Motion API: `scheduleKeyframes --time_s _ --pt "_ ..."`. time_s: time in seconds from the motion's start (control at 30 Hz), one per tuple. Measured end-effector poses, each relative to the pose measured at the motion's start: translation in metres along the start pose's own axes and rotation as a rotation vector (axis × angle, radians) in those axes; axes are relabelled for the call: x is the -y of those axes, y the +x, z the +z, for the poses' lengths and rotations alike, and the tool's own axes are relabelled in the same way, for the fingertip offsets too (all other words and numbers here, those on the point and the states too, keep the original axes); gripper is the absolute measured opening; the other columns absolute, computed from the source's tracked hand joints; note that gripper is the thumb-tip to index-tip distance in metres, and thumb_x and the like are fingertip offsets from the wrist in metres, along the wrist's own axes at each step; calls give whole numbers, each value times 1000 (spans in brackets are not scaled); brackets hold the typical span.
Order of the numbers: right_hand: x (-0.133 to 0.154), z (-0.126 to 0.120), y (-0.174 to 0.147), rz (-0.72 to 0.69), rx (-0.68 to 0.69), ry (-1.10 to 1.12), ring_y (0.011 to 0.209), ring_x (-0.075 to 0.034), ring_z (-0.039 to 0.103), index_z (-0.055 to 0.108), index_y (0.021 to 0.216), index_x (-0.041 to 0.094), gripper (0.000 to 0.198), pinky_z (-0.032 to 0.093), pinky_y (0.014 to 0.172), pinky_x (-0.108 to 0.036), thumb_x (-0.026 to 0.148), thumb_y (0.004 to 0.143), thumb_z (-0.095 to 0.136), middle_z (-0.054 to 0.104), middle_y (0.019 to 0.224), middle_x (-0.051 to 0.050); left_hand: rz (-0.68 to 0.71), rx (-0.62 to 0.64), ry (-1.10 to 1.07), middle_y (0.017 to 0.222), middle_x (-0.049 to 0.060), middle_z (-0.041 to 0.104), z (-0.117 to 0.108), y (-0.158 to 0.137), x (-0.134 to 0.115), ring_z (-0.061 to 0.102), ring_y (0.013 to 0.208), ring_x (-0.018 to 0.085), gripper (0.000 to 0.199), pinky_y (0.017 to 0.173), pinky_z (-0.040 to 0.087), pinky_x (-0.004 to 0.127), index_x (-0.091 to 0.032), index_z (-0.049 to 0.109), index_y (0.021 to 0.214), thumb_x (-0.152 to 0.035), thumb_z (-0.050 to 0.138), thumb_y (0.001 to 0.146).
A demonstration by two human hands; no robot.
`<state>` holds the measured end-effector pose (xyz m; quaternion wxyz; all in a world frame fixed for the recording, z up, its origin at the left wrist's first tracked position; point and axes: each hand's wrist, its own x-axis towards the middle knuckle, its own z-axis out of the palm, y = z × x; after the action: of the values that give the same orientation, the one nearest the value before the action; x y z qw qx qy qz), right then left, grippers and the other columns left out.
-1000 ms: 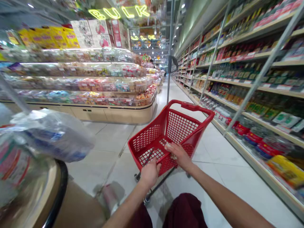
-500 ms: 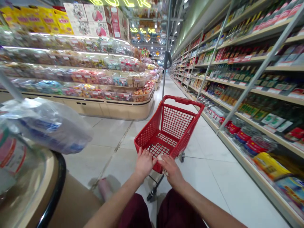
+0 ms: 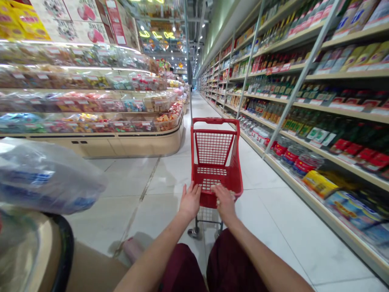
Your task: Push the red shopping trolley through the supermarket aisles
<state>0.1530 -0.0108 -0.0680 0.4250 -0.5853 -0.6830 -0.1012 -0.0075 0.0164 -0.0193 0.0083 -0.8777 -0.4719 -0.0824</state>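
The person is standing in a supermarket aisle with both hands laid on the near rim of a red plastic shopping trolley (image 3: 216,162), the sort shaped like a deep basket on a wheeled frame. The left hand (image 3: 190,201) is resting on the rim toward its left corner, palm down and fingers spread and loose rather than curled around anything. The right hand (image 3: 224,200) is sitting just beside it at the middle of the rim, and it is clenching something small and pale, perhaps a crumpled slip of paper (image 3: 218,189), between its fingers and the plastic; I cannot tell exactly what it is. Holding the rim at two near points is keeping the trolley squared to the aisle, and the arms are reaching out nearly straight, so the trolley is staying well clear of the person's dark red trousers (image 3: 225,263).

The trolley's mesh basket is showing nothing inside, and its tall handle (image 3: 215,121) is standing at the far edge, away from the hands. One front wheel (image 3: 193,232) is touching the pale floor tiles (image 3: 273,227) below the left hand.

To the right, long shelves of bottles and packets (image 3: 304,117) are running down the aisle. To the left, a rounded bulk-sweets counter (image 3: 121,121) is carrying tiered bins, and close by at the left edge a clear plastic bag (image 3: 45,178) is lying on another counter's rim
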Motion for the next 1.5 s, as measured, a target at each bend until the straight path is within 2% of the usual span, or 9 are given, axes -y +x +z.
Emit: scheduleKeyframes --time_s 0.13,0.27,0.5,0.63,0.8,1.03,1.13,1.3,1.5 --pt "24 19 5 -112 82 34 117 -18 42 51 117 17 56 35 95 -40 -3 67 33 54 119 -8 16 20 17 135 7 38 -1 -2 -2 20 129 21 51 104 16 50 -15 34 128 -9 28 78" --pt "-18 -13 -1 -259 154 -24 116 -17 43 49 119 20 59 35 94 -40 -4 66 35 54 120 -7 7 27 41 138 7 33 -2 -6 2 21 129 19 55 104 15 52 -16 32 130 -5 26 76" --pt "-76 -37 -18 -85 -56 -99 119 -21 38 48 116 19 55 30 97 -48 -1 66 37 52 121 -9 0 24 2 130 7 44 -7 0 -20 26 126 20 49 104 16 50 -17 39 124 -8 28 77" --pt "-81 -32 -3 -84 21 -13 115 -22 43 50 114 18 54 33 94 -48 1 64 38 53 118 -10 -39 37 -18 120 7 53 -15 9 -24 33 122 21 45 103 18 50 -17 46 117 -7 28 77" --pt "-53 -27 11 -78 -68 178 109 -20 46 49 115 19 48 38 93 -41 5 70 39 54 115 -9 -73 76 -21 128 7 46 -14 14 -19 28 125 22 50 102 18 52 -17 42 122 -5 28 75" --pt "3 26 -39 -123 131 281 80 -18 53 63 86 18 33 47 75 -33 2 73 37 59 80 -6 -124 102 -74 134 3 40 -12 10 -14 23 128 22 57 102 21 50 -19 39 125 -4 30 71" --pt "5 20 -44 -169 133 306 74 -17 53 63 85 19 31 48 69 -29 3 73 39 58 77 -5 -119 118 -103 134 5 40 -13 10 -8 20 129 20 58 102 26 45 -17 40 125 -2 31 69" --pt "7 10 -12 -61 106 419 101 -19 47 58 102 21 34 40 88 -36 8 74 42 55 104 -7 -89 94 -155 131 10 43 -11 12 6 19 130 18 55 105 24 35 -8 43 121 -1 32 68" --pt "7 10 -26 109 174 539 71 -17 57 61 76 19 21 48 65 -30 10 65 45 60 73 -3 -157 -5 -419 131 11 43 -8 1 20 20 129 19 55 106 23 38 -10 47 118 -1 35 65"
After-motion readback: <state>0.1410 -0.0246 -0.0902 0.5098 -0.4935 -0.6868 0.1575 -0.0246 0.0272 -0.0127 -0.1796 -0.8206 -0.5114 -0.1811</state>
